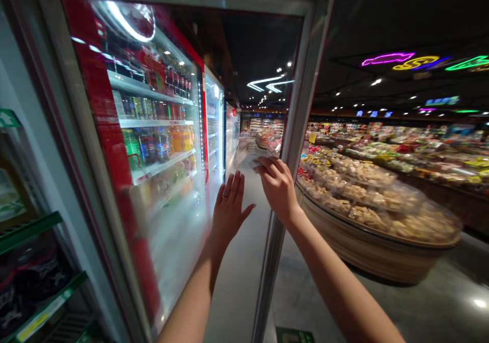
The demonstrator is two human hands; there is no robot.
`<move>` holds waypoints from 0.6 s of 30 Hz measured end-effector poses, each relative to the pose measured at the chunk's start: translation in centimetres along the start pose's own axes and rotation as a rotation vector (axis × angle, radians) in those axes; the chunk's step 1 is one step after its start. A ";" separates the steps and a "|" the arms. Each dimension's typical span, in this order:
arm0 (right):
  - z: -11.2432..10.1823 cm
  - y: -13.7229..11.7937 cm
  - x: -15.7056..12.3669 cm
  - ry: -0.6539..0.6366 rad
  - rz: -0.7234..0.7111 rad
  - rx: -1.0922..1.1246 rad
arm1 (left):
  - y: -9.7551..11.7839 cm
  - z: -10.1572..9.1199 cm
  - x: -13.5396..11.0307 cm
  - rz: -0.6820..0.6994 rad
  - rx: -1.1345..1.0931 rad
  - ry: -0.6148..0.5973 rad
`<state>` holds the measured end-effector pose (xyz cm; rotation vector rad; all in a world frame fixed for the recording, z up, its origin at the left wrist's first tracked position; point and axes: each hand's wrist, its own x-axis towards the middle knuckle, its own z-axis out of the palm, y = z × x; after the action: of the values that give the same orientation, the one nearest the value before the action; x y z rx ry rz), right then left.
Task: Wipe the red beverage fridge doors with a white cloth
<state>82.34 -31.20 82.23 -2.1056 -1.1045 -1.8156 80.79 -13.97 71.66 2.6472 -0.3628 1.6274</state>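
Observation:
In front of me stands a glass cooler door [240, 287] in a grey metal frame [296, 114], swung out from its cabinet. My left hand [229, 205] is raised before the pane with its palm toward the glass, fingers stretched and thumb apart; a ring shows on one finger. Close to the frame's right side, my right hand [278, 186] reaches across the pane, its fingers slightly bent and extended leftward. Neither hand has a visible object in it. Whether each palm presses on the glass is hard to make out.
Through the pane appears a red drinks cooler [114, 180] with bottles and cans. At the left edge are cabinet shelves [42, 231] holding packaged drinks. A round wooden display stand [367, 246] heaped with bagged goods is on the right, above a grey floor [454, 287].

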 end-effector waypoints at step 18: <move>-0.3 -0.4 -0.1 -0.022 0.073 0.060 | -1.0 -0.4 -0.3 0.060 -0.028 0.012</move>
<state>81.86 -31.07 82.06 -2.1080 -1.0580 -1.7098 80.52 -12.91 71.66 2.6298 -0.4658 1.6404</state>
